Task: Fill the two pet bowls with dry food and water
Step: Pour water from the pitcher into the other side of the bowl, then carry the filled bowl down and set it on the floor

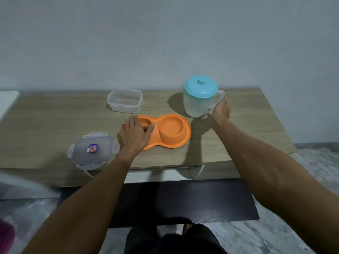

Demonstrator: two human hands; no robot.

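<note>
Lid (91,150) at table (45,116) edge; left hand (134,133) on bowls (187,131); right hand (221,111) at pitcher (197,103).

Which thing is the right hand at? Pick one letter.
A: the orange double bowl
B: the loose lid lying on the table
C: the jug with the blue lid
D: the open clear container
C: the right hand is at the handle of the jug, while the left hand rests on the orange double bowl.
</note>
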